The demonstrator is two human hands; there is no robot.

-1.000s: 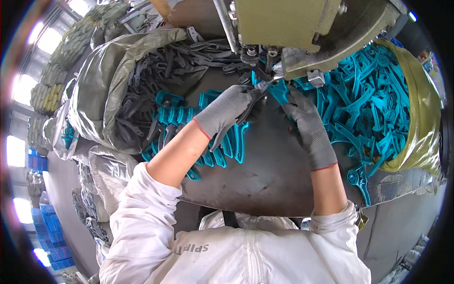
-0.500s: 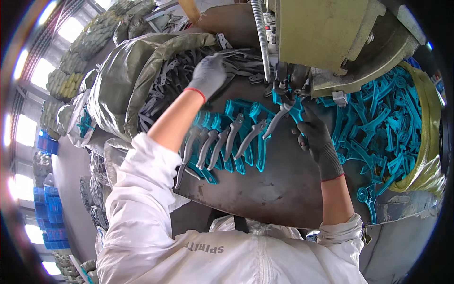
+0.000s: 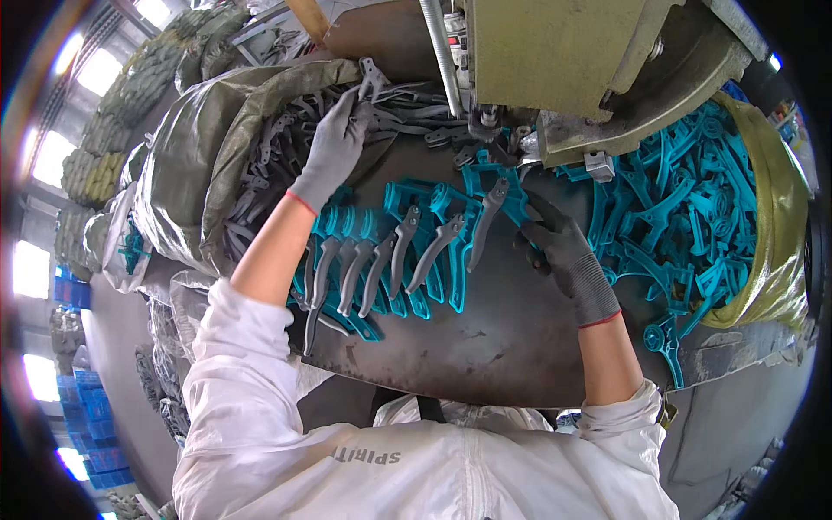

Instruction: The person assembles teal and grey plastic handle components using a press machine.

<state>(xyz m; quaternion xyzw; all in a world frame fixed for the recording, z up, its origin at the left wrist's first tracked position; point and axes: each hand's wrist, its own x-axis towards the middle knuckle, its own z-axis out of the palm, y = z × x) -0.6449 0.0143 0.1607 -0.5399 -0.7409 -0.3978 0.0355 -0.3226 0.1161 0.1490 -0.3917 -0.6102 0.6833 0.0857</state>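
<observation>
My left hand, in a light grey glove, reaches to the heap of grey parts at the back left. Its fingers are pinched at the lower end of a flat grey lever with holes in it. My right hand, in a dark grey glove, is curled at the lower end of a teal plastic handle below the press. A curved grey lever is joined to that handle. Left of it, several teal handles with grey levers lie in an overlapping row on the metal table.
An olive press overhangs the table's back. A woven sack of grey levers stands left. Another sack of teal handles stands right. One teal handle lies by the front right edge.
The whole view has shifted a little. My left fingers have gone from a blurred fist to a pinch at the grey lever. The teal handle at my right hand has come slightly away from the press.
</observation>
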